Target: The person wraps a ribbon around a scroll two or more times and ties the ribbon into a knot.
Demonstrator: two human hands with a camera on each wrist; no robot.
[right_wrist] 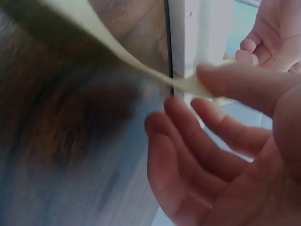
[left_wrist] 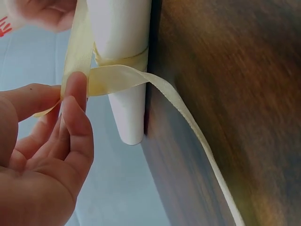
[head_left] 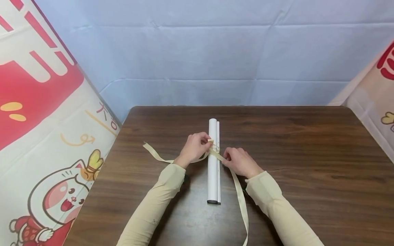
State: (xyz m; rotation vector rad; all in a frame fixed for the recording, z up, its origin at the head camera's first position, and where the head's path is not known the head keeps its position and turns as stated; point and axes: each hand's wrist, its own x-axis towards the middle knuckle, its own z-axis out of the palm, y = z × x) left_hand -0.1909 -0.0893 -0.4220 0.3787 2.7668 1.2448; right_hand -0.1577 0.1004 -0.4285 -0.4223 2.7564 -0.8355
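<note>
A white paper roll [head_left: 212, 181] lies lengthwise on the table, with a pale yellow ribbon [head_left: 241, 198] wrapped around its middle. My left hand [head_left: 194, 148], just left of the roll, pinches a folded part of the ribbon [left_wrist: 77, 52] between thumb and fingers. From there one length twists across the roll [left_wrist: 124, 108] and trails away. On the other side my right hand [head_left: 240, 161] holds the ribbon with its thumb over it and the other fingers curled. The ribbon [right_wrist: 186, 84] passes under that thumb, partly hidden by it.
The dark wood table [head_left: 307, 147] extends around the roll. One ribbon tail lies to the left; the other runs down towards the near edge. A pale blue cloth [head_left: 197, 54] hangs behind, and a printed cartoon sheet [head_left: 40, 143] stands on the left.
</note>
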